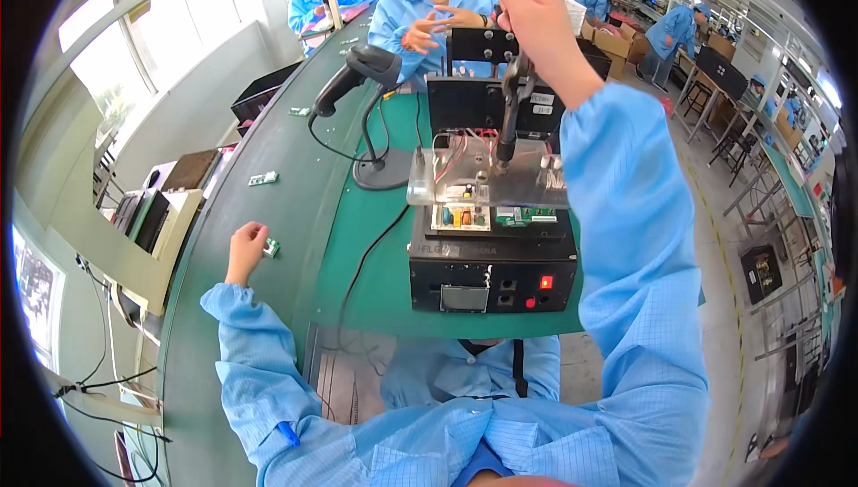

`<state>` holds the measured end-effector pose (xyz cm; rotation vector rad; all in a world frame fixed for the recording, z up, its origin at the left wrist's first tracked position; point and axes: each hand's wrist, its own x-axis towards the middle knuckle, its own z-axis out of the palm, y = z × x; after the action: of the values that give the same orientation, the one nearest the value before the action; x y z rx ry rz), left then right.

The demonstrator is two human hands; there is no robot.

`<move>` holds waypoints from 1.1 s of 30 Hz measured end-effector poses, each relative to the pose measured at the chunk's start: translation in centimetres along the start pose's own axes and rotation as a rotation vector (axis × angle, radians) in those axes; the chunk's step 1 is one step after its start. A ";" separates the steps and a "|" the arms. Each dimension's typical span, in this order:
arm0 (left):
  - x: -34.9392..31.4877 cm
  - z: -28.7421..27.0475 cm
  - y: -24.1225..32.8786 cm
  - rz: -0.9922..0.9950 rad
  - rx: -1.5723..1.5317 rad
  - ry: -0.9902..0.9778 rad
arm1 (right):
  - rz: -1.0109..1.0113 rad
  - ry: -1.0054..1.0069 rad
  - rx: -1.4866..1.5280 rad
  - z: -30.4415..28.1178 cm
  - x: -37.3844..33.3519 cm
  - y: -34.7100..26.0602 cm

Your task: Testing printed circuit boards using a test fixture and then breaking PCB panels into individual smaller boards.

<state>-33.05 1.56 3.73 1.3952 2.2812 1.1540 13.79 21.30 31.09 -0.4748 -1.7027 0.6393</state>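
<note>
My left hand is over the dark green conveyor belt, its fingers closed at the edge of a small green circuit board. My right hand is raised high, fingers curled at the top of the clamp lever; the grip itself is mostly hidden behind the hand. Below the lever, a clear press plate hangs over the black test fixture. Under that plate lie a circuit board with yellow and orange parts and a green circuit board. A red light glows on the fixture's front.
Left of the fixture, a barcode scanner rests in its stand, with black cables trailing over the green mat. Another board lies farther up the belt. Across the fixture is a co-worker in blue, both hands raised.
</note>
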 end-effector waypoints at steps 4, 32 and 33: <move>-1.9 2.7 8.4 0.117 -0.153 -0.198 | -0.181 -0.113 0.195 0.3 -6.8 -3.4; -7.4 20.5 33.4 1.312 0.066 -0.350 | 0.028 -0.411 -1.031 -5.8 -22.9 4.9; -7.4 20.5 33.6 1.305 0.067 -0.353 | 0.000 -0.365 -1.068 -5.9 -22.8 4.6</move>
<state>4.02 13.70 12.88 2.9220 1.0064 0.8814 24.49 11.59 11.87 -1.1423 -2.3169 -0.2772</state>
